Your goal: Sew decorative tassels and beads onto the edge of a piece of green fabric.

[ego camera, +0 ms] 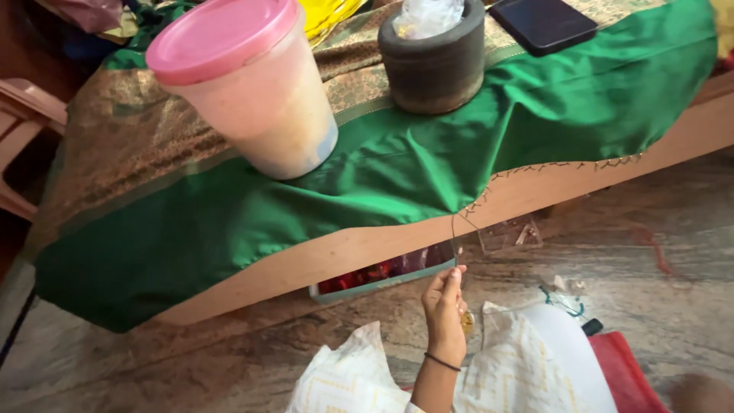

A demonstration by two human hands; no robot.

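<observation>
My right hand (446,306) is raised in front of a low wooden table (359,248), fingers pinched on a thin thread (454,233). A black band circles its wrist. The thread runs up to the hem of a green fabric (397,168) draped over the table. A line of small stitches (550,165) follows that hem to the right. I cannot make out a needle. My left hand is out of view. White patterned cloth (505,367) covers my lap below the hand.
On the fabric stand a pink-lidded plastic tub (245,84), a dark stone cylinder (436,65) holding a plastic bag, and a black phone (543,23). Under the table edge lie a tray of red bits (375,275) and a clear box (511,234). Red cloth (623,371) lies at bottom right.
</observation>
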